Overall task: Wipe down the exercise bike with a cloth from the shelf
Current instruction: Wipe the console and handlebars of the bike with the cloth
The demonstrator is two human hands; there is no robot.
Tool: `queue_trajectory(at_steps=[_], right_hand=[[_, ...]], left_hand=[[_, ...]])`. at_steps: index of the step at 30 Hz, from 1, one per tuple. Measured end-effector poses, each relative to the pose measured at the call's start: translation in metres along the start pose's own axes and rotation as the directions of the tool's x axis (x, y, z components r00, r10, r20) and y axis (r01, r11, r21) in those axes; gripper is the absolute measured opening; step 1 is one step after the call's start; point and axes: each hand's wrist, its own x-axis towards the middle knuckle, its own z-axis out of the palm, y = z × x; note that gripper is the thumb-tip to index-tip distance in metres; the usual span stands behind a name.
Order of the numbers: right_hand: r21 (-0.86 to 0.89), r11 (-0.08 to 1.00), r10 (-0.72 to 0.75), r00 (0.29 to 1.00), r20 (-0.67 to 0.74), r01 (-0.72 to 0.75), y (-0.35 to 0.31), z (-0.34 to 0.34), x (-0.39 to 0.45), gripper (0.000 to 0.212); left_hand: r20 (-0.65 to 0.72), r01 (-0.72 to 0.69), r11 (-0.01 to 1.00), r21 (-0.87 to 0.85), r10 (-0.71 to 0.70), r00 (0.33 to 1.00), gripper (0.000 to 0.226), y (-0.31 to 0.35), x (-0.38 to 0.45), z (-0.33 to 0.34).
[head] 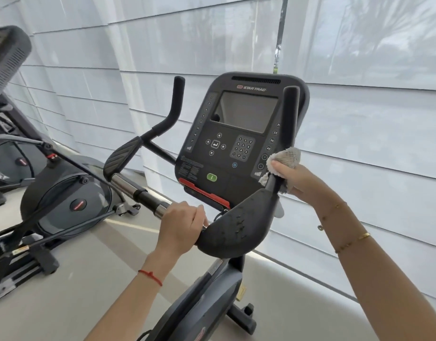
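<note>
Landmark for all entries: the console [239,141] of the exercise bike [212,291].

1. Bike frame, below the console, nearest the viewer. Dark column and base; no cloth on it. Judged not yet wiped.

2. Left hand [181,226], below and left of the console. Fingers curled round the horizontal handlebar, next to its chrome section [128,187]. It carries no cloth and appears to steady the bike. A red thread sits on the wrist.

3. Padded elbow rest [239,222], directly below the console, touching the left hand's knuckles. Its surface shows specks or drops; judged in need of wiping.

4. Right hand [294,179], at the console's lower right corner. Thumb and fingers pinched on the cloth [284,159], which is wrapped round the right upright grip [289,119] near its foot. Thin gold bracelets on the forearm.

5. Cloth: pale, looped texture, bunched, touching the grip and just beside the console's edge. The shelf is not in view.

6. Console: dark screen, keypad, green button, red strip at the lower edge. Whether it has been wiped cannot be told.

7. Left upright grip [176,102], left of the console, apart from both hands.

8. A second machine [64,195], well left of the console; pale blinds behind.

Progress, judged: cloth fetched, wiping under way at the right grip; seat and pedals unseen.
</note>
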Motion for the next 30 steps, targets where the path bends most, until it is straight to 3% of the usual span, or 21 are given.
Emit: queue_trajectory(at_steps=[3, 5, 7, 9, 11, 13, 16, 19, 21, 25, 27, 30], right_hand=[[-0.25, 0.968, -0.065, 0.99, -0.123, 0.033, 0.003, 0.0, -0.03, 0.023], [-0.507, 0.856, -0.217, 0.961, -0.171, 0.103, 0.003, 0.008, -0.054, 0.027], [-0.63, 0.764, -0.309, 0.936, -0.167, 0.14, 0.005, 0.024, -0.079, 0.033], [-0.684, 0.695, -0.378, 0.922, -0.083, 0.223, 0.009, 0.05, -0.104, 0.042], [-0.813, 0.491, -0.458, 0.887, 0.067, 0.315, 0.021, 0.076, -0.121, 0.058], [-0.879, 0.332, -0.521, 0.843, 0.132, 0.343, 0.034, 0.097, -0.133, 0.059], [-0.883, 0.277, -0.538, 0.822, 0.184, 0.379, 0.046, 0.123, -0.148, 0.05], [-0.916, 0.117, -0.539, 0.799, 0.265, 0.383, 0.052, 0.119, -0.154, 0.049], [-0.95, 0.109, -0.529, 0.826, 0.195, 0.294, 0.046, 0.106, -0.145, 0.048], [-0.945, 0.287, -0.545, 0.838, -0.028, 0.156, 0.037, 0.113, -0.131, 0.047], [-0.929, 0.3, -0.561, 0.828, 0.01, 0.215, 0.045, 0.137, -0.14, 0.046], [-0.918, 0.19, -0.564, 0.804, 0.188, 0.348, 0.063, 0.158, -0.158, 0.046]], left_hand=[[0.04, -0.048, 0.998, -0.05, 0.05, 0.998, 0.056, -0.004, 0.001, -0.005], [0.049, -0.093, 0.991, -0.101, 0.098, 0.994, 0.047, -0.01, 0.001, -0.009], [0.031, -0.184, 0.981, -0.066, 0.186, 0.982, 0.044, -0.022, 0.002, -0.013], [0.029, -0.255, 0.967, 0.0, 0.254, 0.967, 0.042, -0.035, 0.003, -0.016], [0.023, -0.257, 0.966, -0.023, 0.257, 0.966, 0.039, -0.047, 0.004, -0.017], [0.028, -0.277, 0.96, -0.027, 0.278, 0.96, 0.037, -0.056, 0.005, -0.014], [0.025, -0.305, 0.952, 0.004, 0.305, 0.952, 0.038, -0.062, 0.002, -0.008], [0.004, -0.295, 0.956, 0.007, 0.295, 0.956, 0.036, -0.061, 0.001, -0.006], [0.011, -0.288, 0.957, 0.018, 0.288, 0.958, 0.037, -0.059, 0.0, -0.006], [0.02, -0.265, 0.963, 0.049, 0.264, 0.964, 0.037, -0.058, 0.0, -0.005], [0.01, -0.259, 0.965, 0.031, 0.259, 0.966, 0.038, -0.057, -0.001, -0.006], [-0.014, -0.26, 0.966, 0.012, 0.26, 0.965, 0.039, -0.056, -0.002, -0.006]])
